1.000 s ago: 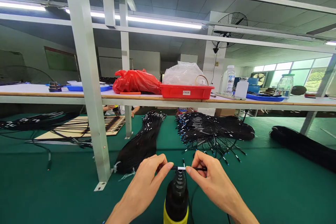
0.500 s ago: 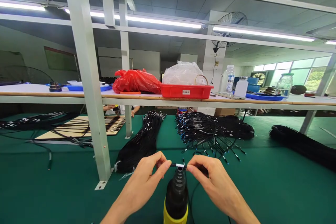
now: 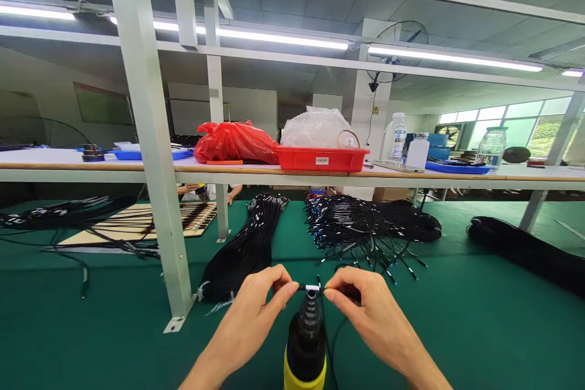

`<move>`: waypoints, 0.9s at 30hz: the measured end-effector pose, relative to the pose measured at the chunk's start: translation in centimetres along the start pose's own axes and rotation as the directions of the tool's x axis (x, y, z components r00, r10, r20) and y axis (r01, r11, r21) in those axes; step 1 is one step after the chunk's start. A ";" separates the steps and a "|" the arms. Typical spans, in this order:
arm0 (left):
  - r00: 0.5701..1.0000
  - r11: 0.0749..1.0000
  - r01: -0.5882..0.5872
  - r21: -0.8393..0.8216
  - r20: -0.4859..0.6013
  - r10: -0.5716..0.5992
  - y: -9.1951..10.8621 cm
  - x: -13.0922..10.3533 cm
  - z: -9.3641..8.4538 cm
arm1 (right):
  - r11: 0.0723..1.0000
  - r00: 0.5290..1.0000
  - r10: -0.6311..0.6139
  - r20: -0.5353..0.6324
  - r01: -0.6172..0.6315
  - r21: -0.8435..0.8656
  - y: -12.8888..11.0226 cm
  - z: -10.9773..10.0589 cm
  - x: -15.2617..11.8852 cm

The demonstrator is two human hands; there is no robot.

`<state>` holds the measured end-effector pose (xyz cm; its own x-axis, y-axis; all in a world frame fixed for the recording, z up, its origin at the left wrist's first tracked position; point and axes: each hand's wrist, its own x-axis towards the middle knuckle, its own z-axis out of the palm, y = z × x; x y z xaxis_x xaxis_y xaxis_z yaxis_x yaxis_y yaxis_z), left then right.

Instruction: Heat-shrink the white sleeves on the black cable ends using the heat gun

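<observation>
Between my two hands a thin black cable with a white sleeve [image 3: 313,287] is stretched level. My left hand [image 3: 258,311] pinches it on the left of the sleeve, thumb against forefinger. On the other side my right hand [image 3: 369,311] pinches it close to the sleeve's right end. Just beneath the white part points the dark nozzle of a yellow and black heat gun [image 3: 307,341], which stands upright in front of me. Whether the nozzle touches the cable I cannot tell. Part of a black cable runs down beside the gun.
Beyond my hands lie a black cable bundle [image 3: 247,247] and a blue-tipped cable bundle [image 3: 365,222] on the green table [image 3: 503,329]. A white post [image 3: 158,195] stands at left, under a shelf holding a red tray [image 3: 322,161]. A co-worker's hand [image 3: 234,192] shows behind.
Both hands keep their pinch on the cable over the nozzle, almost unmoved. The whole view has shifted slightly.
</observation>
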<state>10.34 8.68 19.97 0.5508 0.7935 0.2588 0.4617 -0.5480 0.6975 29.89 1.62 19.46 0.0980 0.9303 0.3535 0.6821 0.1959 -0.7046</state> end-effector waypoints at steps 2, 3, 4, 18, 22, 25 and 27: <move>1.000 1.000 -0.001 -0.025 0.009 0.001 -0.1 0.1 0.1 | 1.000 1.000 0.001 -0.006 -0.001 0.010 0.0 0.0 0.1; 1.000 0.999 0.001 -0.037 0.014 0.000 -0.1 0.1 0.1 | 1.000 1.000 0.003 -0.008 -0.003 0.012 0.0 0.0 0.1; 1.000 0.999 0.003 -0.046 0.016 -0.002 -0.2 0.1 0.1 | 1.000 1.000 0.005 -0.010 -0.004 0.014 0.0 0.1 0.1; 1.000 0.997 0.025 -0.076 0.014 -0.024 0.1 0.0 -0.1 | 0.999 0.999 -0.024 0.023 0.025 -0.037 0.1 0.0 -0.4; 1.000 0.999 0.020 -0.044 0.000 -0.020 -0.1 -0.1 0.0 | 0.999 1.000 -0.025 0.011 0.025 -0.022 0.0 0.0 -0.3; 0.999 0.997 0.035 -0.072 0.008 -0.034 -0.1 0.0 0.1 | 0.999 1.000 -0.029 0.004 0.029 -0.016 0.0 0.0 -0.2; 1.000 0.994 0.029 -0.103 0.003 -0.029 -0.1 0.1 0.1 | 0.999 1.000 -0.030 -0.003 0.030 -0.013 0.1 0.0 -0.1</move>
<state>10.41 8.83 19.88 0.5398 0.8079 0.2364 0.4033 -0.4947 0.7698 29.92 1.50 19.37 0.0799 0.9231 0.3761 0.6941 0.2193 -0.6857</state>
